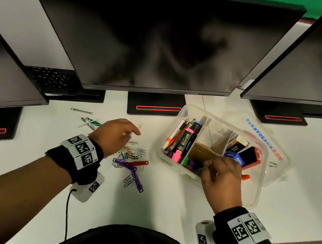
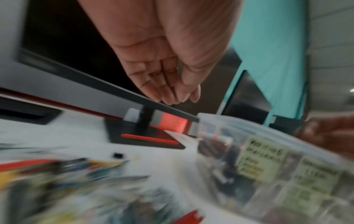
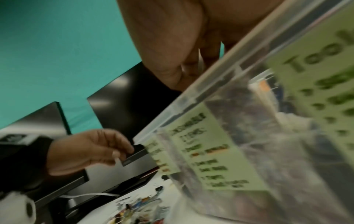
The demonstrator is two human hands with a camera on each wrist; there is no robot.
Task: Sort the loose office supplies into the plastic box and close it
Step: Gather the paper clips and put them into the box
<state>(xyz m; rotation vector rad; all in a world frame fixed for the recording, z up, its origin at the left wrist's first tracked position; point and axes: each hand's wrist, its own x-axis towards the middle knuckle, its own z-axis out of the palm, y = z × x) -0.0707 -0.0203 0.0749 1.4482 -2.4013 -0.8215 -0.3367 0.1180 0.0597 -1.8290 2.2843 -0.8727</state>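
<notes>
The plastic box (image 1: 253, 199) sits open toward the desk's (image 1: 305, 190) right side, its lid (image 1: 280, 147) lettered "STORAGE BOX". The left hand (image 1: 115, 135) hovers loosely uncurled, empty, over the paper clips (image 1: 130, 155); the right hand (image 1: 221, 175) curls at the box's near rim, its grip unclear.

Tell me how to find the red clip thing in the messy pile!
Look at the white desk in front of the middle monitor, left of the clear plastic box. There lies a pile of paper clips, just below the left hand. The red clip sits on the pile's right edge: a flat red strip, beside purple strips and thin wire clips.
</notes>
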